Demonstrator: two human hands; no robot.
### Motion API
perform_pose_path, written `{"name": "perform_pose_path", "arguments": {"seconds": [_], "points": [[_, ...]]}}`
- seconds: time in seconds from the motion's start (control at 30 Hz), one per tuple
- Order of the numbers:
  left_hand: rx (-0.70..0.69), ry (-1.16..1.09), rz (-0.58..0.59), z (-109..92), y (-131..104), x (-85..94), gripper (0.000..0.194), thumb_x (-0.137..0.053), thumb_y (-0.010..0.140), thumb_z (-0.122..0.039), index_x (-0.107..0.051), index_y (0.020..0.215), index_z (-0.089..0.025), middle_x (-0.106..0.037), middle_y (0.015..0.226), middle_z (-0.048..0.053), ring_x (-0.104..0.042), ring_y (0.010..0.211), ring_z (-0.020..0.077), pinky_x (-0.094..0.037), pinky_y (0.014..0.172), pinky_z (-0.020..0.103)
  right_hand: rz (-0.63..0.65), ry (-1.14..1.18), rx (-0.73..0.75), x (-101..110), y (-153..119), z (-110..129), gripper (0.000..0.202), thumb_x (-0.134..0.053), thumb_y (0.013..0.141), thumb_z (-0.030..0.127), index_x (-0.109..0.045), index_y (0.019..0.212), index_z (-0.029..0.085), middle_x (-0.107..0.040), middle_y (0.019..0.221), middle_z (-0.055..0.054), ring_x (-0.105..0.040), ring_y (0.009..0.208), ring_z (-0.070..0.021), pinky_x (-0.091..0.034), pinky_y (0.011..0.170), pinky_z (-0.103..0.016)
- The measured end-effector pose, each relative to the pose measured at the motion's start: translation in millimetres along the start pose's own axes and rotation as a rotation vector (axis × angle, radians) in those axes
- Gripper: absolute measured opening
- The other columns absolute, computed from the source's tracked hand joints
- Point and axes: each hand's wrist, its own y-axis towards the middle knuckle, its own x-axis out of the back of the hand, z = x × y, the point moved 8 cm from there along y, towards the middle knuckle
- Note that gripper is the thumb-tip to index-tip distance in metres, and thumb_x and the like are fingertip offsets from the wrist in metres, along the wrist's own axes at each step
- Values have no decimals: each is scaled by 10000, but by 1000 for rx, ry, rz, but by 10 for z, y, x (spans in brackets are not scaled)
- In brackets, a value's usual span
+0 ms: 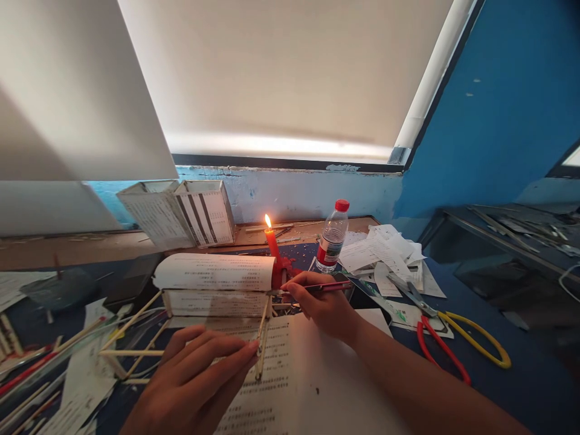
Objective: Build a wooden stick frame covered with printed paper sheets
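Observation:
A model frame of thin wooden sticks, with printed paper along its back, sits on the printed sheets before me. My left hand reaches over the frame, its fingertips pinched on the slim sticks at the right end; the thumb is mostly hidden. In my right hand is a thin pen-shaped tool with a dark red handle. Its narrow tip touches or nearly touches the frame's upper right corner; I cannot tell which. Just behind that corner burns a red candle, upright in melted wax.
A water bottle with a red cap stands behind my right hand. Snips with red and yellow handles lie at the right, near loose papers. Paper-covered boxes stand at the back. Sticks and tools clutter the left.

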Motion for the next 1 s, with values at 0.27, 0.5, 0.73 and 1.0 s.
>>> {"name": "perform_pose_path", "arguments": {"seconds": [0.27,0.5,0.73,1.0], "points": [[-2,2,-4,-4,3,-3,327,-663,869,-19,-681,1148,-188,-715,967,22,-645,829,152,-409,896,406,-5,42,-2,5,6,-8,215,-643,938,339,-730,905,146,-652,659,-1,-441,455,-57,-334,436,-205],[6,3,-13,-2,23,6,313,-657,879,-34,-684,1144,-197,-717,968,18,-645,821,154,-408,894,407,54,41,-42,-125,-49,-55,235,-659,922,370,-737,911,148,-733,804,-58,-473,482,-60,-379,449,-204],[0,2,-21,-12,36,-9,289,-647,893,-42,-682,1141,-185,-710,951,25,-612,826,156,-404,863,399,-29,47,-21,-4,-13,-29,206,-650,928,330,-730,883,146,-645,652,4,-456,461,-57,-334,437,-204],[1,14,-8,5,14,7,301,-652,889,-37,-678,1150,-185,-715,956,24,-619,825,151,-399,883,411,-16,29,-23,-14,-8,-17,200,-656,931,326,-726,874,147,-519,510,59,-409,427,-60,-323,440,-216]]}}
